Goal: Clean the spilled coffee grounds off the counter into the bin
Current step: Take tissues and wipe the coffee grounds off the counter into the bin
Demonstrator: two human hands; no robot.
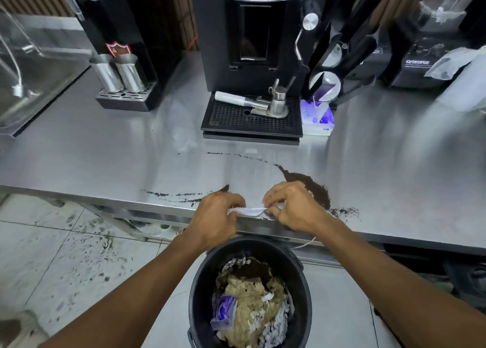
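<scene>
We see the left grip (219, 213) and the right grip (292, 208), both bare hands, at the front edge of the steel counter (105, 150). Each pinches one end of a white tissue (249, 211), which is stretched between them along that edge. The main heap of coffee grounds (314, 187) lies on the counter just behind and to the right of the right grip, and seems to touch its knuckles. Thinner streaks (181, 195) run leftward past the left grip, and a faint arc of specks curves farther back. On the floor right below our hands stands a black bin (200, 282), holding crumpled paper, a purple wrapper and dark grounds. At the back of the counter we see a black coffee machine (249, 32) with its drip tray (236, 119), and a purple tissue box (317, 119) just beside the tray.
</scene>
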